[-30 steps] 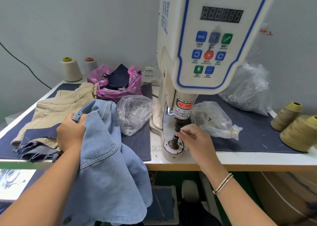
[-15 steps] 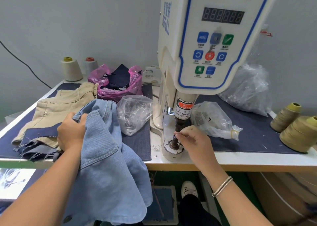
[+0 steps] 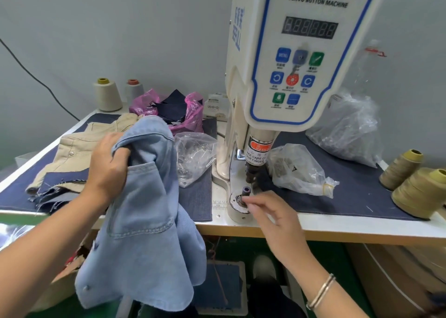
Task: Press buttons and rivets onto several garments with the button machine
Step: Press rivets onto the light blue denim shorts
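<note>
Lifted higher now, the light-blue denim garment (image 3: 144,211) is gripped in a fist by the left hand (image 3: 107,164) at nine o'clock of the button machine (image 3: 296,59), its tail hung below the table edge (image 3: 337,230). Drawn back slightly from the lower die (image 3: 245,192), the right hand (image 3: 272,215) is held at five o'clock of it, fingers loosely curled, fingertips pinched; whether a button is held cannot be told. A beige garment (image 3: 79,146) is seen behind.

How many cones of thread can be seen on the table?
4: a cream cone and a grey one at the back left, two olive cones at the right edge. Others may be hidden.
</note>
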